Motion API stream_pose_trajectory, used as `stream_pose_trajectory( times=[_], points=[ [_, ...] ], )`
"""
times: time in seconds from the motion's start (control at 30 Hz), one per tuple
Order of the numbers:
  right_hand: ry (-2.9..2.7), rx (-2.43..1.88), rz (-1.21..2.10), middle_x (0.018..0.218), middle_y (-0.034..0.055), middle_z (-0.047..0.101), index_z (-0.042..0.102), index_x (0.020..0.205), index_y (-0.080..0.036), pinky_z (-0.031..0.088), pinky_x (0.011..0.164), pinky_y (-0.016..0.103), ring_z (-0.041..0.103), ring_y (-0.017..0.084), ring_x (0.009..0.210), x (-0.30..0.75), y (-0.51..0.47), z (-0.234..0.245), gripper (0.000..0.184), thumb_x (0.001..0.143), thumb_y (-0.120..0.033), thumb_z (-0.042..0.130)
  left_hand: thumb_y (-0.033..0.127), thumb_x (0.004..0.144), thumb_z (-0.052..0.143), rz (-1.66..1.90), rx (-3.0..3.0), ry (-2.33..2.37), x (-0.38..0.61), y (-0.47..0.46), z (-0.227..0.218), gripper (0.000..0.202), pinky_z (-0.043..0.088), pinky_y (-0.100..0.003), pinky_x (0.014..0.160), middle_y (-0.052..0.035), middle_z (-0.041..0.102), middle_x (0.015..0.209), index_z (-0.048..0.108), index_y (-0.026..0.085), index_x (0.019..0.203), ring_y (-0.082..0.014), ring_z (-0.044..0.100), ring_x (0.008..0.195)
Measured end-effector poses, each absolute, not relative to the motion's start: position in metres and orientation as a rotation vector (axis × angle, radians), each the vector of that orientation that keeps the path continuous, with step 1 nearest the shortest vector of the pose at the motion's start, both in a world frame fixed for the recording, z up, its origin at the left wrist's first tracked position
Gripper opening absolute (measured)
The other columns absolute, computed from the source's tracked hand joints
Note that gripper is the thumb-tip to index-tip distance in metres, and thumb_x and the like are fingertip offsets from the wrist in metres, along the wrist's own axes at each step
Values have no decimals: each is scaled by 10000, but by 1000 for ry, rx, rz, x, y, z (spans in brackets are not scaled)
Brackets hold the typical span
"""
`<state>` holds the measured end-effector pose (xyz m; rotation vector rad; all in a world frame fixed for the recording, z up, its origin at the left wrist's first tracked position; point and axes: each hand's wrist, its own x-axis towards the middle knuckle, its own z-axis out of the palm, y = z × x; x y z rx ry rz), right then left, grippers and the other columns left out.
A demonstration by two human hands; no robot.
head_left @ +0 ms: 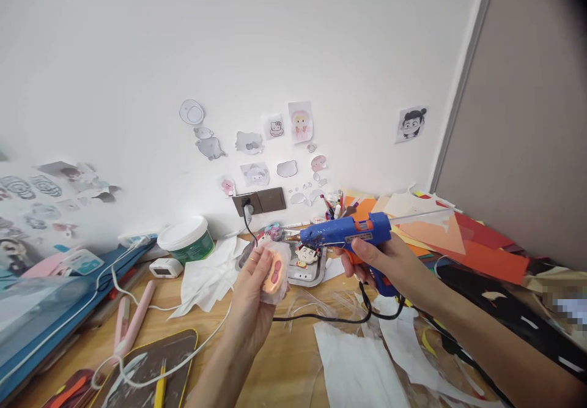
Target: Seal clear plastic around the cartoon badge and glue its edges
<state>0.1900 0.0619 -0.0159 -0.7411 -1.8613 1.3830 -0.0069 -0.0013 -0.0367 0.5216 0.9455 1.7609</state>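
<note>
My left hand (254, 279) pinches a small orange-and-pink piece in a clear plastic wrap (275, 272), held up over the desk. What exactly the piece is I cannot make out. In my right hand (373, 258) is a blue glue gun (346, 230), its nozzle pointing left toward the wrapped piece but apart from it. A clear glue stick (424, 215) sticks out of the gun's rear, and its black cord (321, 319) runs down onto the desk. Behind both hands a grey tray (316, 278) holds a cartoon face figure (306, 254).
White tissues (360, 365) lie at the front. A yellow-handled knife (160, 383) rests on a dark mat (178, 350) beside a pink hair straightener (137, 319). A white-lidded tub (186, 237) stands back left; coloured paper sheets (486, 261) spread at right. Black cord plugs into the wall socket (270, 200).
</note>
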Motion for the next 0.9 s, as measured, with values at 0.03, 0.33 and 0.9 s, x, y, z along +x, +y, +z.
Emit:
stream_pose_trajectory(
  times=[0.03, 0.33, 0.9],
  points=[
    [-1847, -774, 1383, 625, 25, 547, 584, 601, -161, 367, 435, 212, 456, 89, 499, 188, 62, -16, 477, 809, -571, 457, 231, 662, 732, 1760, 535, 949, -7, -1, -37, 287, 468, -145, 370, 40, 605, 664, 605, 190, 916, -56, 529, 431],
    [-1501, -714, 1631, 698, -23, 563, 564, 767, -190, 451, 554, 222, 546, 113, 638, 160, 44, -28, 160, 698, -281, 676, 279, 707, 692, 1574, 672, 1021, 19, -9, -42, 385, 432, -124, 484, 21, 579, 678, 571, 163, 1053, -47, 534, 528],
    [-1605, -872, 1429, 690, -14, 566, 571, 706, -206, 427, 682, 293, 522, 143, 671, 156, 41, -31, 58, 704, -244, 614, 276, 578, 747, 1516, 939, 1274, 22, -11, -41, 306, 405, -248, 651, 1, 561, 807, 468, 197, 677, -154, 539, 743]
  ],
)
